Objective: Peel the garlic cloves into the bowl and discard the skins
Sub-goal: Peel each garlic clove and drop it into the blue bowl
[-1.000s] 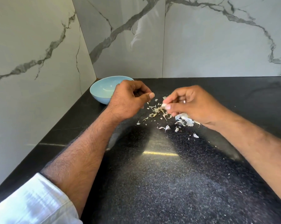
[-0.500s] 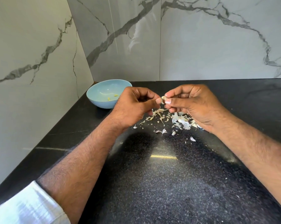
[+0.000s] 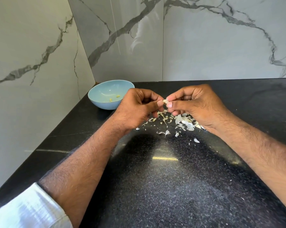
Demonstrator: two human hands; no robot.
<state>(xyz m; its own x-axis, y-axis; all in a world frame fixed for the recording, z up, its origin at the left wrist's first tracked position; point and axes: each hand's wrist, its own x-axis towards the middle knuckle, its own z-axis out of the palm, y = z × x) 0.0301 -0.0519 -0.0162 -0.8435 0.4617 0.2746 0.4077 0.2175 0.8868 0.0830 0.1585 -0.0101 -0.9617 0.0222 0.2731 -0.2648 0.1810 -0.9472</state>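
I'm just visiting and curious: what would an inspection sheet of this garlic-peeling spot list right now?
Surface: black speckled countertop, glossy, with light glare.
Job's things: blue bowl at the back left corner with two small yellowish pieces inside; garlic clove pinched between both hands above the counter.
Clutter: garlic skins scattered on the counter under the hands, with what look like unpeeled cloves.
Grippers: left hand and right hand both pinch the clove.
Cables: nothing seen.
Surroundings: marble-patterned wall; white sleeve on the left arm.

Both forearms reach in from the lower corners and meet at frame centre. The left hand (image 3: 135,109) and right hand (image 3: 193,104) face each other, fingers curled, thumbs apparently pinching something small between them.
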